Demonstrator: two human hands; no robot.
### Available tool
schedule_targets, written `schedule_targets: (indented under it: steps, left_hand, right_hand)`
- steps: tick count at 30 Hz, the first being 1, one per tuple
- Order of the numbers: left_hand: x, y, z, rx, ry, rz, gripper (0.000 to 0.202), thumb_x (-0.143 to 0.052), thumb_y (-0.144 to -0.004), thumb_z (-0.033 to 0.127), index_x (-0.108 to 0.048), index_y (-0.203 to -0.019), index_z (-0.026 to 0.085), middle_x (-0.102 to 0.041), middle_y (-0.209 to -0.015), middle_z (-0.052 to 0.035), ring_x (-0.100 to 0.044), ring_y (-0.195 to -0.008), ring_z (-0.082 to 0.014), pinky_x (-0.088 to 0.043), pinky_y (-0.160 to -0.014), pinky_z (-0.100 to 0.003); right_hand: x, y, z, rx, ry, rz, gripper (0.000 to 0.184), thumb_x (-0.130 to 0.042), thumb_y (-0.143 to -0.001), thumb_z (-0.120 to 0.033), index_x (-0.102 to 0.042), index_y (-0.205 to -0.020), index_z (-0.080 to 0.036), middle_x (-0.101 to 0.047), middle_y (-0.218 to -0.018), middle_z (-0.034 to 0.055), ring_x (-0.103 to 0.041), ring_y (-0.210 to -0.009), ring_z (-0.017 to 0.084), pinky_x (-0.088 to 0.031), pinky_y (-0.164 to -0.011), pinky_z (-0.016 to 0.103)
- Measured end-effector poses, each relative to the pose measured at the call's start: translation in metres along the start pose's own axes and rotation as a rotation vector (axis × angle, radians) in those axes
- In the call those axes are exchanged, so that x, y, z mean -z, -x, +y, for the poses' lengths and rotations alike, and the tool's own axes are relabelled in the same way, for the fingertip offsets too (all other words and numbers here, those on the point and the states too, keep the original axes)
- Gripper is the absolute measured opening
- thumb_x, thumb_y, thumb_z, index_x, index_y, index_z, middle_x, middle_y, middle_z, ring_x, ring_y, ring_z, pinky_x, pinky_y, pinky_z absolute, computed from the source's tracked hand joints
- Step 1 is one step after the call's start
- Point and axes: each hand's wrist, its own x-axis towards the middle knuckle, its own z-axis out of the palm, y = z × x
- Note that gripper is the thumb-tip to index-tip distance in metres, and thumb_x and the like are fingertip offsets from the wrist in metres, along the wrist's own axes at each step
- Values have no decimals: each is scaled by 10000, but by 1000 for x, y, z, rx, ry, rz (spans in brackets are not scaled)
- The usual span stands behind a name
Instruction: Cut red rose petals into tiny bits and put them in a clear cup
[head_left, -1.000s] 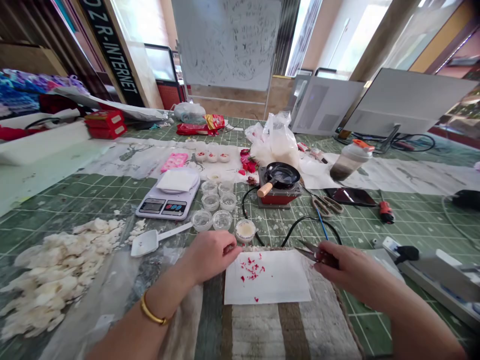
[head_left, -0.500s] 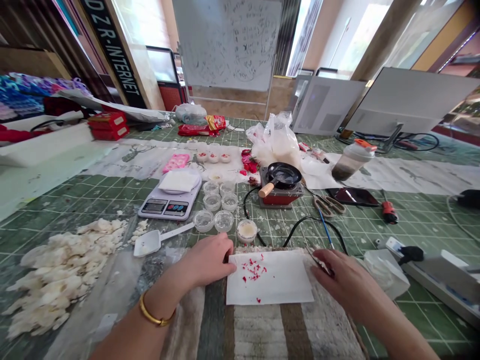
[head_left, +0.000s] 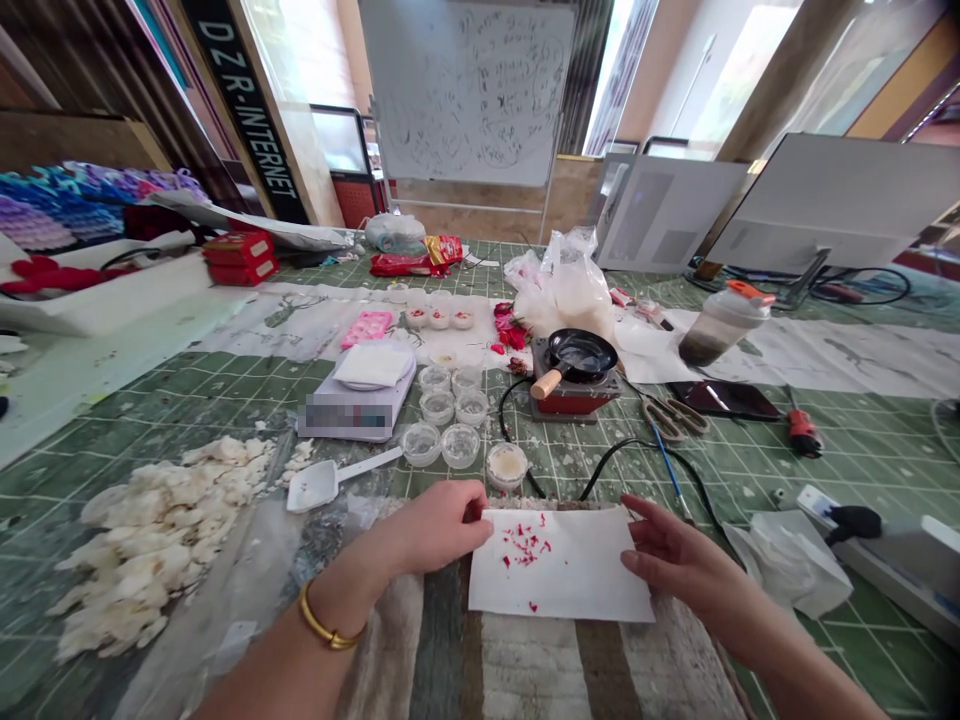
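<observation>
A white sheet of paper (head_left: 577,580) with small red petal bits (head_left: 525,545) scattered on its left half lies on a striped cloth (head_left: 525,670). My left hand (head_left: 439,525), with a gold bangle at the wrist, is curled at the upper left corner, its thumb and fingers closed on the paper's edge. At the right edge is my right hand (head_left: 675,555), thumb touching the paper and fingers apart near the upper corner. A small cup with a cream-coloured filling (head_left: 508,466) stands just beyond the paper.
Several clear cups (head_left: 460,446) stand beside a kitchen scale (head_left: 352,415). A white scoop (head_left: 315,487) lies near a heap of white flakes (head_left: 165,540). Beyond, a small black pan (head_left: 581,352) sits on a hot plate (head_left: 576,400); scissors (head_left: 675,415) and a power strip (head_left: 885,560) are rightward.
My right hand has opened and moved onto the paper's right edge; a thin dark tool seen in it before no longer shows clearly. The view has shifted slightly, moving everything rightward.
</observation>
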Motion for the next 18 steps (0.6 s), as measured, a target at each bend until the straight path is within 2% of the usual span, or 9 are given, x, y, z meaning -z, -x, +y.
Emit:
schedule_targets:
  steps: [2,4,6,8,13,18]
  left_hand:
    - [0,0,-2,18,58,-31,141,-501,-749,321,-526,-756,183,-550,-671,25,-460,-575,-112,-328,-499,-223]
    - [0,0,-4,54,147,-113,139,-507,-741,322,-518,-773,187,-519,-623,42,-440,-488,-97,-312,-433,-212]
    - [0,-1,-5,89,249,-214,131,-519,-726,310,-504,-768,188,-491,-572,58,-416,-405,-82,-288,-372,-202]
    - [0,-1,-7,105,342,-264,115,-530,-712,284,-488,-751,184,-470,-526,70,-395,-351,-69,-270,-334,-187]
    - [-3,-4,-6,175,560,-207,134,-559,-698,247,-444,-733,190,-458,-474,92,-376,-273,-51,-223,-265,-152]
    - [3,-5,-4,176,767,-254,148,-562,-730,280,-522,-800,155,-558,-501,44,-402,-235,-48,-164,-228,-134]
  right_hand:
    - [-3,8,-5,-23,-30,5,817,-708,-601,-490,-431,-1316,-209,-627,-1038,85,-619,-859,212,-484,-745,327]
    - [-4,15,-8,-30,-35,4,807,-704,-606,-503,-440,-1312,-214,-626,-1061,89,-617,-824,199,-485,-743,325]
    - [-5,19,-8,-22,-9,-2,816,-706,-606,-511,-436,-1324,-234,-629,-1012,67,-605,-747,175,-483,-686,309]
    - [-4,19,-6,7,32,-14,790,-710,-610,-505,-456,-1317,-260,-620,-937,34,-577,-686,151,-466,-622,281]
    - [1,10,-10,67,218,-82,433,-654,-675,-498,-672,-1001,-212,-559,-700,-8,-529,-644,144,-432,-578,255]
    - [0,0,-38,113,314,-147,379,-644,-699,-453,-680,-987,-209,-539,-664,-9,-506,-595,135,-415,-520,244]
